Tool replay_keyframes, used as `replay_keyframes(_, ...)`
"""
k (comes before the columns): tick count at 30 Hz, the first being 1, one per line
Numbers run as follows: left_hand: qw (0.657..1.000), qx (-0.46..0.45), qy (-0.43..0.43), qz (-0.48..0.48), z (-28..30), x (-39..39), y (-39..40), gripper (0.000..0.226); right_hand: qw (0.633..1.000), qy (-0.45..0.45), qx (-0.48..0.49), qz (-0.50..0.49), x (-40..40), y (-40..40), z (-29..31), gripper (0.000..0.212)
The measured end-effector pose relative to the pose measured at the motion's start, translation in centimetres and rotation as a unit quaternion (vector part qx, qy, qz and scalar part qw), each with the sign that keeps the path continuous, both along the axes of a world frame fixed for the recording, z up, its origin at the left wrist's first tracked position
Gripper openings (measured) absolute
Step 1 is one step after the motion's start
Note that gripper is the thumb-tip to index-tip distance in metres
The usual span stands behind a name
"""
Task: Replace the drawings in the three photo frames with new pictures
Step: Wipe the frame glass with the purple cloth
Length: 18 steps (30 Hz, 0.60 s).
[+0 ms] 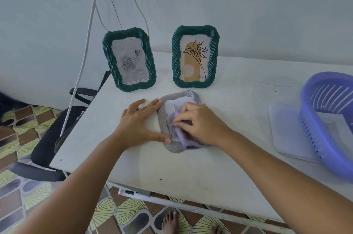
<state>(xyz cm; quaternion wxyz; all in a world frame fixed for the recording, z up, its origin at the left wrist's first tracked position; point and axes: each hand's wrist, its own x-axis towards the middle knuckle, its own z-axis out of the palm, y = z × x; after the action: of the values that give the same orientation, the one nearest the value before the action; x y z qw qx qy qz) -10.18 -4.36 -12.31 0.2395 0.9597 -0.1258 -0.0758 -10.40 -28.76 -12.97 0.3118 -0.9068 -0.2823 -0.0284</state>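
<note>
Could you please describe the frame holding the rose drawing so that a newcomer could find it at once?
At the back of the white table, two green frames stand upright by the wall. The rose frame is the left one; the other green frame shows a line-drawn plant on a tan arch.

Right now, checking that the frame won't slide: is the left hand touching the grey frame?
Touching. The head view shows the left hand flat on the table, thumb tip and fingertips against the grey frame's left edge.
</note>
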Motion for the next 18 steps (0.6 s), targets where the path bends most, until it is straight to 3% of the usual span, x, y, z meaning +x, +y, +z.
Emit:
replay_keyframes(4, 1.000, 0.001, 0.002, -0.002, 0.0, 0.0, 0.1, 0.131, 0.997, 0.060, 0.007, 0.054, -0.6, -2.6, 1.0, 0.017)
replay_keyframes(9, 1.000, 0.000, 0.002, -0.001, 0.0, 0.0, 0.0, 0.131, 0.999, -0.002, 0.016, -0.041, 0.9, -0.5, 0.2, 0.017)
replay_keyframes(15, 1.000, -0.001, -0.004, -0.004, 0.0, 0.0, 0.1, 0.128, 0.996, 0.059, 0.005, 0.064, -0.6, -1.6, 0.7, 0.014)
replay_keyframes(18, 1.000, 0.001, -0.004, -0.002, -0.1, 0.0, 0.1, 0.129, 0.999, 0.034, 0.010, 0.014, 0.2, -2.6, 0.7, 0.014)
